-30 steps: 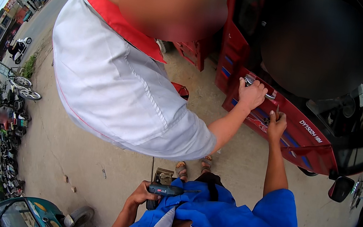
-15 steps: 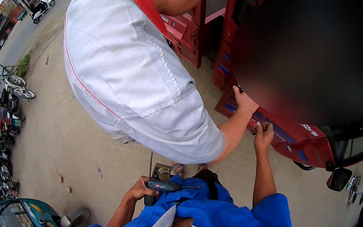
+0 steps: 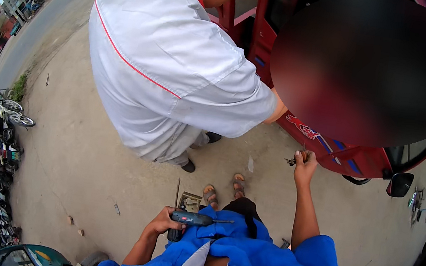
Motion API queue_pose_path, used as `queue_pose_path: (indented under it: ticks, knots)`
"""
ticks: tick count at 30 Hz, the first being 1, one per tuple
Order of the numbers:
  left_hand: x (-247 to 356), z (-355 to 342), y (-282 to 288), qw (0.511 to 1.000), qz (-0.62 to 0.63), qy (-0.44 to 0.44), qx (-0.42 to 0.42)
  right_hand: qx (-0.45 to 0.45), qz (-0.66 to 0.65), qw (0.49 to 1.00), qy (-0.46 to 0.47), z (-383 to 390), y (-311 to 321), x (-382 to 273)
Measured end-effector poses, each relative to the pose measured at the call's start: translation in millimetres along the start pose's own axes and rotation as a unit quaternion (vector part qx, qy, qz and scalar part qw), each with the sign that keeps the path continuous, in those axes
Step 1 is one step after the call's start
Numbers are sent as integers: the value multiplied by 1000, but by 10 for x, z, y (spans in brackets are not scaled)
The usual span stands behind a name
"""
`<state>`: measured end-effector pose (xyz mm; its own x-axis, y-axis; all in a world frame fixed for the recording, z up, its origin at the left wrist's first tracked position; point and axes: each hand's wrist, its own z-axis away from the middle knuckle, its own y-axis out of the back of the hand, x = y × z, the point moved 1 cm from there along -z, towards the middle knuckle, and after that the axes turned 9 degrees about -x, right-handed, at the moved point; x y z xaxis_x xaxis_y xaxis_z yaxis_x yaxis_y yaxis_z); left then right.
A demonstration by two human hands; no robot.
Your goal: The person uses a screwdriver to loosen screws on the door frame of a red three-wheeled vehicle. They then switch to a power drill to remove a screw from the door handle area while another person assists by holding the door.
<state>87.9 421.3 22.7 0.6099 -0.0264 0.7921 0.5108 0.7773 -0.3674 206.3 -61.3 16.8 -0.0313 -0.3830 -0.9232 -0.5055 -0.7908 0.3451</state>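
Note:
My left hand (image 3: 161, 220) is wrapped round a dark power drill (image 3: 193, 218) with a long thin bit, held at my waist and pointing right. A slim upright rod (image 3: 178, 193) rises beside that hand; whether the fingers hold it too, I cannot tell. My right hand (image 3: 304, 169) is raised, with its fingers pinched on a small metal piece (image 3: 291, 161) and something orange and slender. Just beyond it stands the red vehicle door (image 3: 354, 155), apart from the fingers. At my left, a co-worker in a white shirt (image 3: 168, 67) reaches toward the vehicle, that hand hidden.
A dark blurred patch covers much of the red vehicle, whose side mirror (image 3: 399, 185) juts out at right. A small open box (image 3: 191, 202) sits by my sandalled feet (image 3: 239, 183). Parked two-wheelers (image 3: 0, 157) line the left; a teal vehicle (image 3: 37, 258) is at lower left.
The co-worker has shifted, and that hand has passed out of sight. My right hand is now slightly lower in the picture and clear of the door. The drill stays at my waist.

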Motion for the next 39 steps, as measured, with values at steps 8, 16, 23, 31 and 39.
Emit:
queue_pose_path:
  ticks: [8, 16, 23, 31, 39]
  knots:
    - [-157, 100, -49, 1000, -7, 0, -22, 1, -9, 1000, -30, 233, 123, -34]
    - [-237, 220, -393, 1000, -6, -4, 6, -26, -23, 999, -13, 245, 141, -4]
    - [-407, 305, -709, 1000, -18, 1, 21, -62, -21, 997, -34, 445, 325, 63]
    - [-561, 375, -884, 1000, -18, -4, 23, -55, -40, 997, -23, 536, 498, 250]
    - [-630, 406, -939, 999, -15, -10, 40, -61, -16, 998, -15, 445, 425, 161]
